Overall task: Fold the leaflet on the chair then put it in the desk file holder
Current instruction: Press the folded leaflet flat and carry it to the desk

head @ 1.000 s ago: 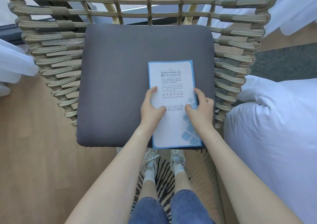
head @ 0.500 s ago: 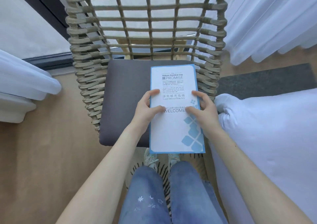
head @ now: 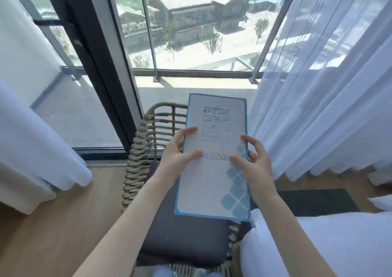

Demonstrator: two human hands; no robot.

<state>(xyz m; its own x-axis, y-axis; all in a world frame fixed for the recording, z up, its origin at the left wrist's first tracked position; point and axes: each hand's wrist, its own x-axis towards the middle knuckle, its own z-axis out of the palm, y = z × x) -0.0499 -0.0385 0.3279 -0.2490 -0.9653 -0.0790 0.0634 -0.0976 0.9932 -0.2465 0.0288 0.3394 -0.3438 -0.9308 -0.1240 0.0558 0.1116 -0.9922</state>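
The leaflet (head: pixel 214 189), white with a blue border and blue squares at its lower right, is folded narrow and held up in the air above the chair. My left hand (head: pixel 177 156) grips its left edge at mid-height, thumb on the front. On the right edge my right hand (head: pixel 253 164) holds it the same way. Below it stands the woven rattan chair (head: pixel 140 149) with a grey seat cushion (head: pixel 182 236). No desk file holder is in view.
A white bed (head: pixel 318 242) presses against the chair's right side. Sheer white curtains (head: pixel 318 98) hang at right and another (head: pixel 27 136) at left. A dark-framed balcony window (head: pixel 93 64) is behind the chair. A dark rug (head: pixel 318 200) lies on the wooden floor.
Both hands have lifted the leaflet off the chair cushion and raised it. My view has tilted up from the seat to the window.
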